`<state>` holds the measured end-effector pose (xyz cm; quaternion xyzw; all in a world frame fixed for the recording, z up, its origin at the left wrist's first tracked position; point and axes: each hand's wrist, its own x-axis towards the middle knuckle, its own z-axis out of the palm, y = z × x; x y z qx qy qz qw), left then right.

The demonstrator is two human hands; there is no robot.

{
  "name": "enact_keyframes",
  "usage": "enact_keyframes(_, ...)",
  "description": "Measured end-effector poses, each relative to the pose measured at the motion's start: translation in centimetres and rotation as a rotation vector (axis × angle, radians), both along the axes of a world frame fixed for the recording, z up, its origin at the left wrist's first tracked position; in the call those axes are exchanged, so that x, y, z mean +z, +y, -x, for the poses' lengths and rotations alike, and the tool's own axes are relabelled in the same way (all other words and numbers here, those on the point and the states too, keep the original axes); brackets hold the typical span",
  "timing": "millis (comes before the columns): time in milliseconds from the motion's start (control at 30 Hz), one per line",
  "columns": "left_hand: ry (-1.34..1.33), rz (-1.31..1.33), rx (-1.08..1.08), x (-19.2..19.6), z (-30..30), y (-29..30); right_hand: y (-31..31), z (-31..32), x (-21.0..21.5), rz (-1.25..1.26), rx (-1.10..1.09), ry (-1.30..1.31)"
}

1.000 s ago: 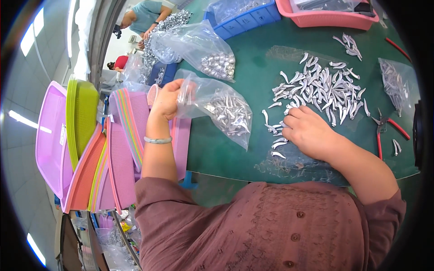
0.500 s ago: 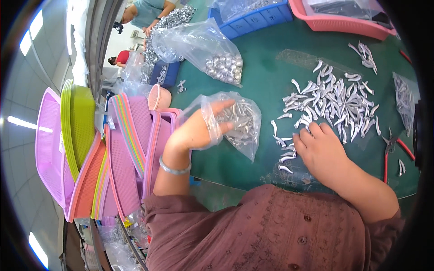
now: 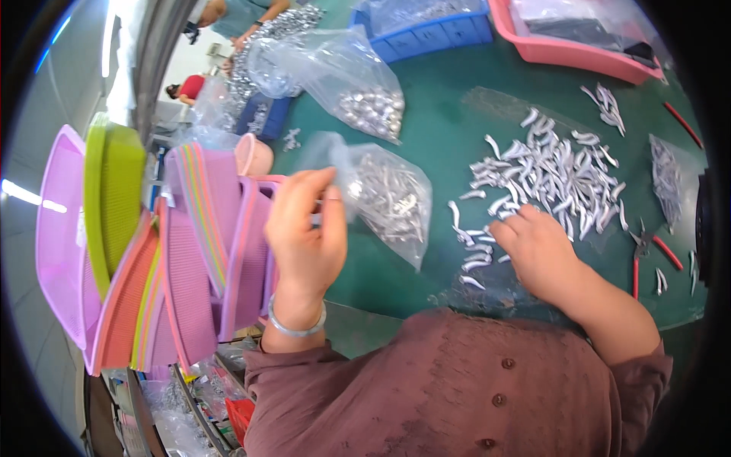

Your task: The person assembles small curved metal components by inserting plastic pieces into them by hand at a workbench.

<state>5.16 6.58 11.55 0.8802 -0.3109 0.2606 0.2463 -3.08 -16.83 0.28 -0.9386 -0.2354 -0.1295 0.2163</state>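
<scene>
A clear plastic bag (image 3: 392,198) of small silver metal pieces lies on the green table. My left hand (image 3: 304,228) is at the bag's open mouth, thumb and fingers apart, the fingertips close to the plastic. I see nothing between those fingers. To the right spreads a loose pile of curved, silver-white metal pieces (image 3: 563,171), handle-like in shape. My right hand (image 3: 537,244) rests at the near left edge of this pile with bent fingers. Its fingertips are down among the pieces, so what they hold is hidden. Several more curved pieces (image 3: 476,263) lie left of that hand.
Stacked plastic baskets (image 3: 183,282) stand at the left. Beyond are a bag of round silver parts (image 3: 369,110), a blue bin (image 3: 426,38) and a pink tray (image 3: 579,61). Red-handled pliers (image 3: 641,247) and a small bag (image 3: 668,183) lie right. Another person works far left.
My left hand has drawn back to the left out of the bag's mouth and turned more upright. My right hand stays at the pile's edge. The whole view has shifted slightly.
</scene>
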Motion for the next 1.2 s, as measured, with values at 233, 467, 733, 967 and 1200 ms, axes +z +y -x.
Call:
enact_keyframes(233, 0.472, 0.144, -0.348, -4.6, 3.4, -3.6, -0.5, -1.9, -0.6, -0.86, 0.047, 0.402)
enact_keyframes(467, 1.227, 0.507, -0.269, -9.0, 1.6, -6.6, -1.0, -2.0, -0.5, -1.31, 0.135, 0.66)
enact_keyframes(733, 1.284, 0.657, -0.414, -10.6, 1.2, -7.2, -0.6, -2.2, -1.1, -1.339, 0.114, 0.544)
enact_keyframes(967, 1.314, 0.816, -0.462, -11.3, 1.3, -7.3, -0.2, -2.1, -0.7, -1.379, 0.054, 0.624)
enact_keyframes(1200, 1.337, 0.837, -0.488, -11.5, 1.5, -7.1, -0.4, -2.1, -0.8, -1.381, 0.039, 0.643)
